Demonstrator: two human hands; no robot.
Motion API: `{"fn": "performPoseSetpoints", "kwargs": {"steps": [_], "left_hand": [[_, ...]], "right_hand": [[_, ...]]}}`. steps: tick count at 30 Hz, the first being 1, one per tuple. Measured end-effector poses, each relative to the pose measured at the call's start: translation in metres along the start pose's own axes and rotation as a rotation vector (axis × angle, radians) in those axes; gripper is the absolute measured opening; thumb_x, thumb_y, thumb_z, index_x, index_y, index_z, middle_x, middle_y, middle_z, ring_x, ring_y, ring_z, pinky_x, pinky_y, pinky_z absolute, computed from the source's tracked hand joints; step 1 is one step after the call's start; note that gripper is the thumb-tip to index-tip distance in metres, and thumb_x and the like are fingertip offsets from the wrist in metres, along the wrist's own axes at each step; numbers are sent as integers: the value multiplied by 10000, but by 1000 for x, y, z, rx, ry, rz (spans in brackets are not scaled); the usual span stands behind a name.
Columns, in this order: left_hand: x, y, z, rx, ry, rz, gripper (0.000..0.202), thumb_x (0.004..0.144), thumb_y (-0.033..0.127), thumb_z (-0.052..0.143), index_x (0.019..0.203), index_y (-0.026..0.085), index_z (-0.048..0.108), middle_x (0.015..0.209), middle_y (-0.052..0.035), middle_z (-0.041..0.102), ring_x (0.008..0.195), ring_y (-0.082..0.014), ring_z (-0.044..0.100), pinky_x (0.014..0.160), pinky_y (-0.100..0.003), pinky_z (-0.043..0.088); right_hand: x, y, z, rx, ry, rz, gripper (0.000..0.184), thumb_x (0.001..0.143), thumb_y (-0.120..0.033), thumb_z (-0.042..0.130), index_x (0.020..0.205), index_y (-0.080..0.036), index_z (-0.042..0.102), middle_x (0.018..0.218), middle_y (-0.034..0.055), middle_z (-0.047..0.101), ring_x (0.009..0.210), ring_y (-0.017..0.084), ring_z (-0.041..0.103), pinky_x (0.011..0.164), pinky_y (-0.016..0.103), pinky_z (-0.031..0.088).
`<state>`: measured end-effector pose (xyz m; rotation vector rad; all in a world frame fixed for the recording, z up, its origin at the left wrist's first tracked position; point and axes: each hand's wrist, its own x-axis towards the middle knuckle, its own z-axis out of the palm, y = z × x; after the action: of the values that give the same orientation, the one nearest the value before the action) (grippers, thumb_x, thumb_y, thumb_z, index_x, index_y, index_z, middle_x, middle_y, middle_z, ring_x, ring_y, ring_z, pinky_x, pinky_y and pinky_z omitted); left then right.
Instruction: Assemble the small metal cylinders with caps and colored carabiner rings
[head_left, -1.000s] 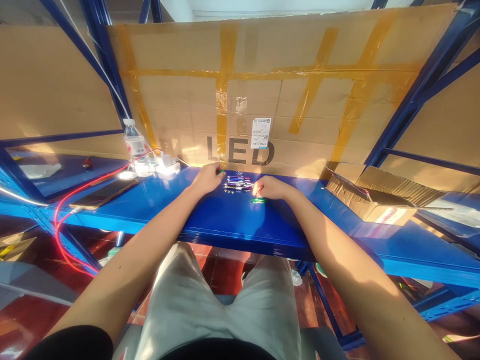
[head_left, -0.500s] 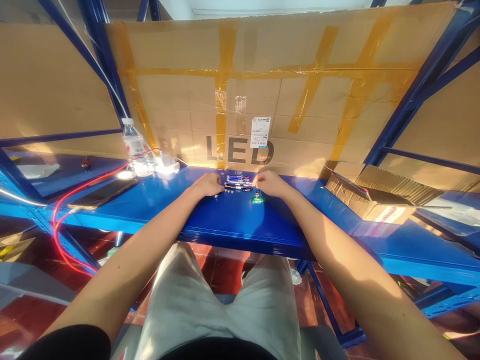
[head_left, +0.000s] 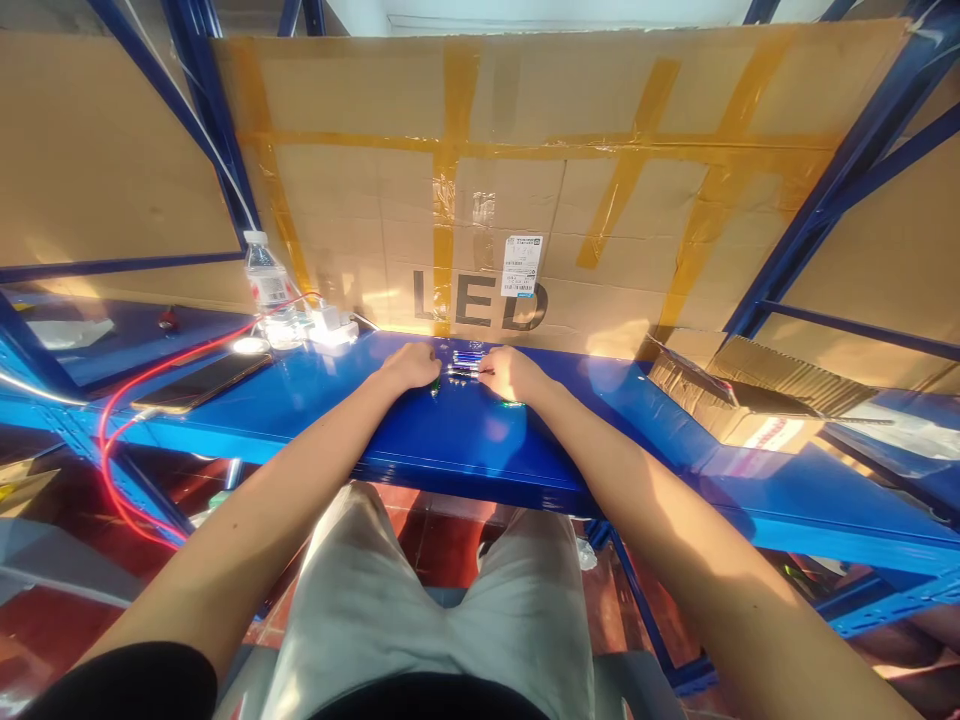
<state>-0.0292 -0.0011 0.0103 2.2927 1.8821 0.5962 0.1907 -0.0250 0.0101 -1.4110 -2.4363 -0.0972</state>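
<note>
A small row of shiny coloured metal clips [head_left: 466, 366], purple, blue and silver, lies on the blue metal shelf [head_left: 457, 440] close to the cardboard wall. My left hand [head_left: 411, 366] rests curled at the left end of the row, fingers closed on something I cannot make out. My right hand [head_left: 510, 375] sits at the right end, fingers pinched together on one of the small pieces. A green clip [head_left: 513, 404] peeks out from under my right hand.
A water bottle [head_left: 264, 290], a white charger block [head_left: 334, 328] and a dark phone [head_left: 201, 382] with a red cable [head_left: 124, 410] sit at the shelf's left. An open cardboard box [head_left: 750, 395] lies at the right. A taped cardboard sheet marked LED [head_left: 480, 300] stands behind.
My right hand has moved left from beside the green clip to the right end of the row and now covers most of the clip. My left hand has stayed about where it was.
</note>
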Motion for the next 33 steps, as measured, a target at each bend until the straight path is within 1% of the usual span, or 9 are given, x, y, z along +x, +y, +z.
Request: {"fn": "performPoseSetpoints", "kwargs": {"steps": [5, 9, 12, 17, 20, 24, 27, 29, 33], "left_hand": [[-4, 5, -3, -65, 123, -22, 183, 877, 284, 607, 759, 174, 694, 833, -150, 741, 783, -298, 685, 717, -380, 519], [-7, 9, -3, -124, 198, 148, 147, 888, 219, 559, 849, 177, 694, 844, -110, 733, 772, -264, 661, 748, -377, 515], [-11, 15, -1, -187, 215, 358, 152, 873, 163, 558, 936, 178, 696, 954, -92, 742, 880, -252, 670, 825, -369, 530], [-19, 31, 4, -211, 241, 601, 252, 878, 236, 661, 1121, 173, 679, 1171, -120, 718, 1143, -302, 645, 1008, -434, 511], [-22, 33, 4, -267, 205, 640, 220, 943, 294, 626, 1136, 196, 663, 1141, -96, 734, 1069, -279, 676, 959, -419, 526], [-25, 32, 2, -218, 241, 641, 179, 1005, 256, 501, 1068, 203, 659, 1031, -80, 741, 960, -261, 689, 877, -394, 524], [-26, 34, 0, -113, 278, 645, 213, 1010, 218, 449, 1051, 186, 656, 1025, -112, 731, 993, -285, 679, 886, -408, 513], [-27, 36, -1, -50, 277, 641, 233, 1011, 197, 421, 1034, 180, 653, 1042, -131, 728, 1028, -296, 671, 907, -415, 502], [-32, 39, -2, 15, 219, 583, 253, 1030, 226, 400, 1123, 195, 633, 1060, -121, 734, 1003, -291, 683, 873, -393, 488]], "right_hand": [[6, -17, -1, -254, -124, 8, 249, 995, -172, 547, 965, -116, 788, 1136, 218, 754, 1148, 333, 663, 962, 380, 491], [0, -16, -2, -208, -79, 44, 189, 946, -134, 578, 868, -137, 750, 1044, 200, 760, 1084, 319, 671, 871, 358, 489], [-5, -7, -4, 4, 45, 94, 125, 891, -143, 624, 803, -168, 709, 935, 137, 758, 939, 265, 674, 765, 325, 467], [-10, 8, -10, 645, 186, 142, 61, 824, -168, 611, 804, -192, 663, 774, 34, 741, 687, 178, 621, 650, 290, 448], [-11, 5, -15, 878, 188, 122, 57, 787, -161, 613, 775, -192, 659, 761, 27, 743, 689, 165, 627, 663, 281, 460], [-13, -3, -20, 1002, 140, 119, 49, 795, -199, 647, 814, -177, 686, 742, 33, 725, 678, 156, 606, 658, 282, 466], [-15, -3, -21, 978, 113, 110, 83, 793, -208, 676, 867, -174, 689, 728, 20, 698, 676, 160, 603, 661, 287, 473], [-16, 0, -20, 856, 111, 85, 52, 822, -212, 649, 786, -176, 658, 678, 12, 654, 649, 156, 579, 637, 282, 446], [-19, 4, -21, 640, 92, 46, 262, 905, -235, 543, 649, -186, 560, 618, 13, 604, 602, 145, 536, 604, 278, 390]]}}
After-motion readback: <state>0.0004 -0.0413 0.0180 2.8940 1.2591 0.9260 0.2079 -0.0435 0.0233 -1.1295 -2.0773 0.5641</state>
